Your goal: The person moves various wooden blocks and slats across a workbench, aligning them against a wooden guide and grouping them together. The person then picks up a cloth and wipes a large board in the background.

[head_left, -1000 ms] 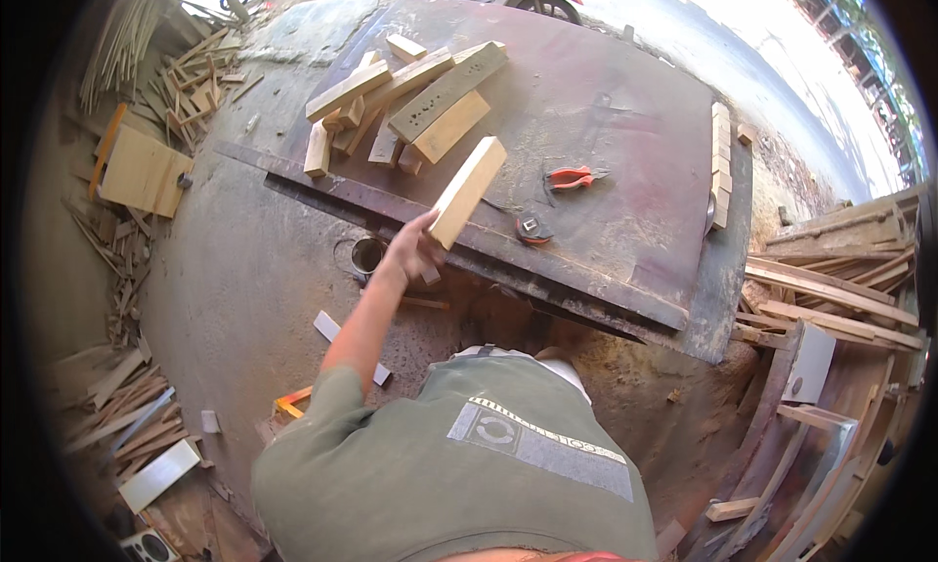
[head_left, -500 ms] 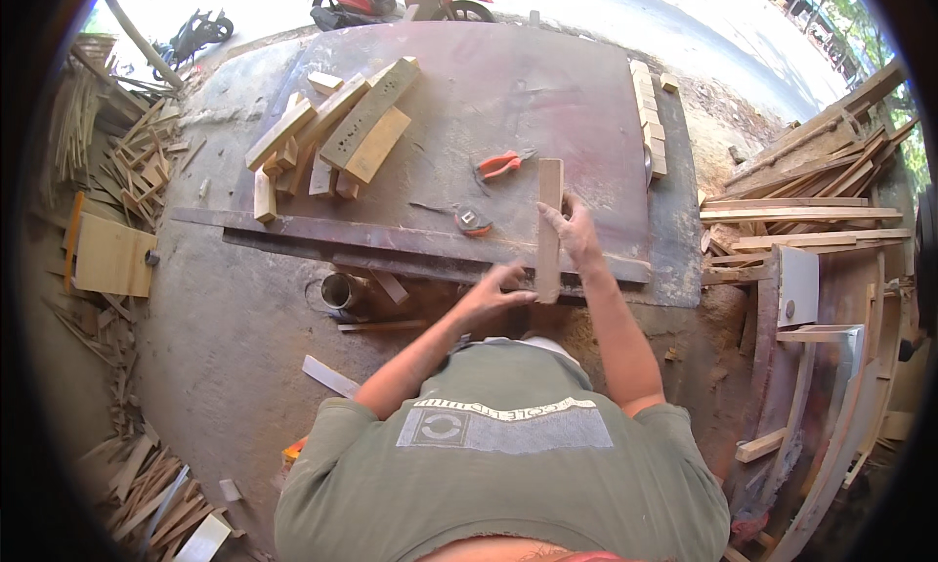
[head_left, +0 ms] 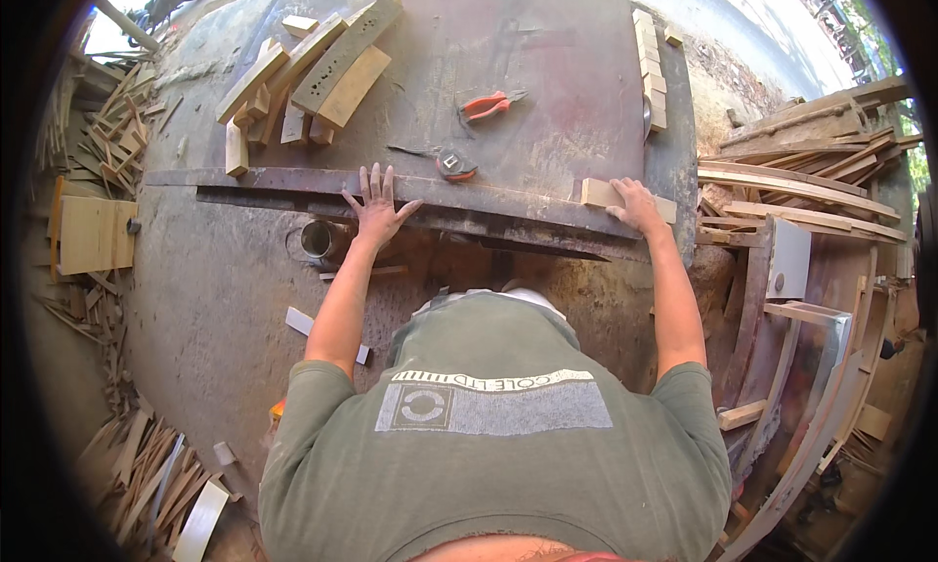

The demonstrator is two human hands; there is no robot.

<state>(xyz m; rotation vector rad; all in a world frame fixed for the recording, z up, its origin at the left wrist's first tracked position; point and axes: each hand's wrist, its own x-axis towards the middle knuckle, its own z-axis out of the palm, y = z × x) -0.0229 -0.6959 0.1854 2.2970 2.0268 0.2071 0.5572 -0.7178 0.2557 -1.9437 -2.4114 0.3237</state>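
My left hand (head_left: 375,202) lies at the table's front rail with its fingers spread and nothing in it. At the front right corner my right hand (head_left: 639,208) grips a short wooden block (head_left: 598,193) from above, the block lying lengthwise along the edge. Between the hands, farther in on the table, are a tape measure (head_left: 455,164) with a black-and-orange case and pliers (head_left: 486,106) with orange handles. A stack of curved and straight wood pieces (head_left: 342,68) stands on the left of the table.
Small wooden blocks (head_left: 649,68) line the right side of the table (head_left: 547,64). Long boards (head_left: 801,195) pile up beyond it to the right. A metal can (head_left: 318,237) sits under the front rail. Scrap wood (head_left: 161,503) heaps on the left floor.
The wooden block was upright before me in my right hand; now it lies at the front right edge. My left hand moved left and spread on the rail. The view shifted forward and down.
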